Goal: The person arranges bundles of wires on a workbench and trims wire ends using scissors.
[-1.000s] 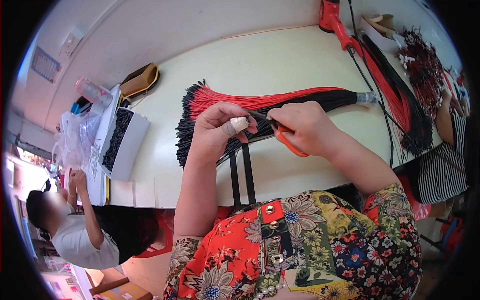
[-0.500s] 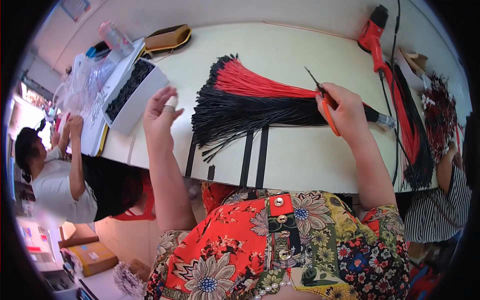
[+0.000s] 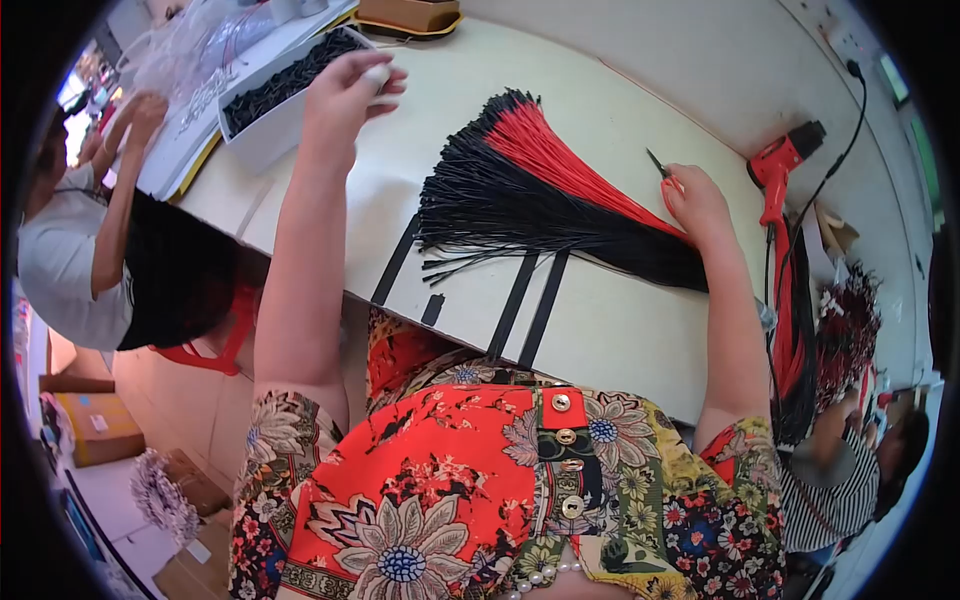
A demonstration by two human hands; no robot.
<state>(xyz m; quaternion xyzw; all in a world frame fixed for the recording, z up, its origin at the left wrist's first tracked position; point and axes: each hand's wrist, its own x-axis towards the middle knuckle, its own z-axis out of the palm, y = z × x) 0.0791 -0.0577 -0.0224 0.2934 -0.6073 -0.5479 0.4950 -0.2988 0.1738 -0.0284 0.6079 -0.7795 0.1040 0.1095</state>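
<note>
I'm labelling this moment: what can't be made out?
In the head view:
Orange-handled tool: handles mostly hidden by the right hand.
Strand bundle: right end mostly behind the right forearm.
Left hand: too small to tell whether it pinches anything.
Tan box: cut off by the top edge.

Right fingers (image 3: 685,178) hold scissors (image 3: 656,161) near red and black strands (image 3: 565,190).

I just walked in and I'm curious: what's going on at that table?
A person at a pale table holds scissors in their right hand, by a spread bundle of red and black cords. Their left hand is near a white box of small black pieces; whether it holds anything is hard to tell.
</note>
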